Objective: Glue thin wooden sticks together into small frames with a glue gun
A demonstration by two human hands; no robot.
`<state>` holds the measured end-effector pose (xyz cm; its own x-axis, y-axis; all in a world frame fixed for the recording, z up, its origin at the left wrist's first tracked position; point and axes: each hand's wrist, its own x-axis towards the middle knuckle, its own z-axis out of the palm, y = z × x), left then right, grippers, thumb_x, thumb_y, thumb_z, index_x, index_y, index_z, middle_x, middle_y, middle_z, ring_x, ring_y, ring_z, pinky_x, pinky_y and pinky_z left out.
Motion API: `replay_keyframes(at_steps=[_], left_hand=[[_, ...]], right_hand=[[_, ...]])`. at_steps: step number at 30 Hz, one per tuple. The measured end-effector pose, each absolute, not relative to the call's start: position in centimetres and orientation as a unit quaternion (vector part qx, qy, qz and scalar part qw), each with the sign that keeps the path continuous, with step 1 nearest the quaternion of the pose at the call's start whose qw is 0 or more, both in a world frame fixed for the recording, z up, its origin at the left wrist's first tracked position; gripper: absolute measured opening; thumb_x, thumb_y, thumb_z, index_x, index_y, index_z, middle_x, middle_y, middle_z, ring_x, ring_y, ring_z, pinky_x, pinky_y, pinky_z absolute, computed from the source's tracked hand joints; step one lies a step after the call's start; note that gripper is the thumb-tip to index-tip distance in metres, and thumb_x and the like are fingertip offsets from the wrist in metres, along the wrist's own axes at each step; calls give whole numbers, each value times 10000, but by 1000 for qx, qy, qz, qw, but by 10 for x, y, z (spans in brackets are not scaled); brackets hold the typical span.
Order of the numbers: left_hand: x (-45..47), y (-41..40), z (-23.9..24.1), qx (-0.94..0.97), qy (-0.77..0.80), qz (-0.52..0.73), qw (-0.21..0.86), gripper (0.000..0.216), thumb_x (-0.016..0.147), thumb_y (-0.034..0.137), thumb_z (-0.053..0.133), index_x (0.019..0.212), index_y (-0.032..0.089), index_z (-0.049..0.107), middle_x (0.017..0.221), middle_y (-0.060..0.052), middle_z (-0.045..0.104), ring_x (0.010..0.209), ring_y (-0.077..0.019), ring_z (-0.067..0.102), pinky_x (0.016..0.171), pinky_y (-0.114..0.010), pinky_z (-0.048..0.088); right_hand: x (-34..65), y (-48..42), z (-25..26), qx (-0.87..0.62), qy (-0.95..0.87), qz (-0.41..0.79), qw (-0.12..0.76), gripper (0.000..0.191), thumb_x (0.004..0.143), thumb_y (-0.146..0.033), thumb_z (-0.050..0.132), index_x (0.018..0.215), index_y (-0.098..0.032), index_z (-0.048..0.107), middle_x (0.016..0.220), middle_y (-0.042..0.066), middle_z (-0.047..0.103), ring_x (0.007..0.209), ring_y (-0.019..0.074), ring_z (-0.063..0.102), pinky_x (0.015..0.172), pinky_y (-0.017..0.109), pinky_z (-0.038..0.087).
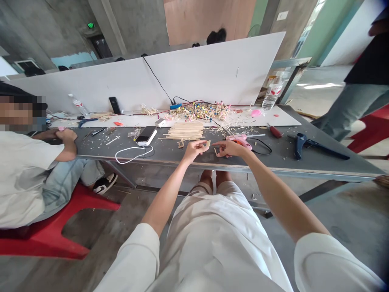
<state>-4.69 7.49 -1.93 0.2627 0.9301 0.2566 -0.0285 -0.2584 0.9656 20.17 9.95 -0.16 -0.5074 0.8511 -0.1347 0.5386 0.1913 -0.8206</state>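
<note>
My left hand (193, 151) is closed over the table's front edge, pinching a small pale wooden piece (208, 143) between thumb and fingers. Facing it, my right hand (228, 149) stretches its index finger toward that piece. A short wooden stick (215, 151) sticks out from the other, curled fingers of this hand. Just behind the right hand lies a pink glue gun (239, 139). A pile of thin wooden sticks (185, 132) lies beyond my left hand, and a small assembly of sticks (180, 144) rests in front of the pile.
A heap of colour-tipped short sticks (200, 110) lies along the white partition (206, 73). Leftward are a white power bank with a phone (146, 136) and a cable (130, 158). A blue clamp (316, 147) and red-handled tool (275, 132) lie right. A person (27, 170) sits left.
</note>
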Motion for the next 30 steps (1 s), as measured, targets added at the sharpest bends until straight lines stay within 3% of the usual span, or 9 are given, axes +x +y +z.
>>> replay_keyframes(at_steps=[4, 10, 22, 26, 30], left_hand=[[-46, 74, -19, 623, 359, 490, 493, 568, 693, 440, 866, 1145, 116, 754, 686, 22, 617, 543, -72, 484, 552, -243, 361], [-46, 76, -22, 623, 351, 497, 492, 533, 692, 425, 869, 1117, 122, 761, 698, 18, 622, 547, -73, 496, 558, -246, 373], [-47, 80, -25, 624, 349, 497, 491, 554, 689, 427, 882, 1133, 120, 756, 698, 22, 619, 545, -75, 506, 560, -250, 387], [-47, 77, -23, 631, 352, 493, 484, 550, 701, 423, 873, 1138, 112, 751, 711, 18, 624, 545, -74, 511, 557, -244, 386], [-46, 73, -18, 646, 365, 476, 472, 578, 714, 446, 859, 1164, 101, 745, 720, 6, 629, 561, -79, 510, 555, -239, 393]], right_hand=[[201, 96, -10, -468, -744, 427, 211, 678, 681, -338, 838, 1327, -201, 681, 671, -38, 653, 504, 119, 520, 459, 246, 382], [197, 90, -14, -507, -760, 335, 230, 467, 713, -355, 824, 1136, -179, 732, 686, -34, 662, 559, 122, 553, 543, 249, 403], [193, 80, -21, -527, -755, 267, 284, 386, 697, -391, 837, 1012, -189, 741, 736, -12, 693, 699, 168, 624, 651, 277, 426], [193, 78, -26, -511, -732, 302, 335, 419, 680, -446, 850, 981, -176, 736, 689, -12, 655, 649, 159, 583, 625, 287, 421], [194, 67, -30, -446, -678, 406, 420, 570, 704, -556, 840, 1099, -165, 711, 671, -19, 613, 564, 131, 516, 530, 276, 403]])
